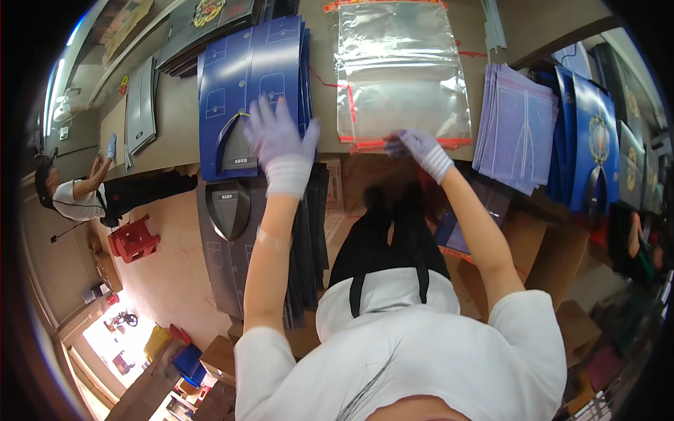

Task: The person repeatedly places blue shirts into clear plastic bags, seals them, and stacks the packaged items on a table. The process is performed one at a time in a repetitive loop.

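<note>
Surface (323, 42): blue stack (246, 70) at near edge, clear bags (397, 77) just right, also near edge. Left hand (283, 144) spread wide over blue stack, blurred, contact unclear. Right hand (425, 151) at bags' near edge, fingers bent, tips blurred; can't tell if gripping.

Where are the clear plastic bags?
In the head view's upper centre, the clear bags lie right of the blue stack, the right hand at their near edge.
</note>
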The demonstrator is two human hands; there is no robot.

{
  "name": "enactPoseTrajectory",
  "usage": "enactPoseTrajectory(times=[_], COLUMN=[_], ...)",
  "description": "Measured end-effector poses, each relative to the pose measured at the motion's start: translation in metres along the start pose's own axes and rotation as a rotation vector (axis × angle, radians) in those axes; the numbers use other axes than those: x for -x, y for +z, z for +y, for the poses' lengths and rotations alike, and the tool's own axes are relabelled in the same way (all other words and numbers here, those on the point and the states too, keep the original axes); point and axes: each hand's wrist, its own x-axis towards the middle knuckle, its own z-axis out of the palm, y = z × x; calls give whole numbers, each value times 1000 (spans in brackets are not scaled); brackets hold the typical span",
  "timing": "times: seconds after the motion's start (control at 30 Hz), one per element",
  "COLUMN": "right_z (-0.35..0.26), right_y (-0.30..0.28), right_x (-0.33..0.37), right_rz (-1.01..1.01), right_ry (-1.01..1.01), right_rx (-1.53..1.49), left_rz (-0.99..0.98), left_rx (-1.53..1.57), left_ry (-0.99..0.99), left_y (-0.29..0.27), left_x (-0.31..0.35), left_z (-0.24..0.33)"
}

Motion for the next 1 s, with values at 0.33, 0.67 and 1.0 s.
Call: enactPoseTrajectory(times=[0.33, 0.67, 1.0], right_z=[-56, -131, -104], right_y=[-8, -92, -147], right_x=[25, 120, 369], right_rz=[-46, 207, 918], right_ry=[276, 293, -201], right_rx=[-347, 354, 1052], left_rz=[48, -198, -374], left_rx=[-43, 477, 582], left_ry=[175, 547, 597], left_y=[18, 9, 157], left_x=[16, 150, 34], left_z=[17, 64, 109])
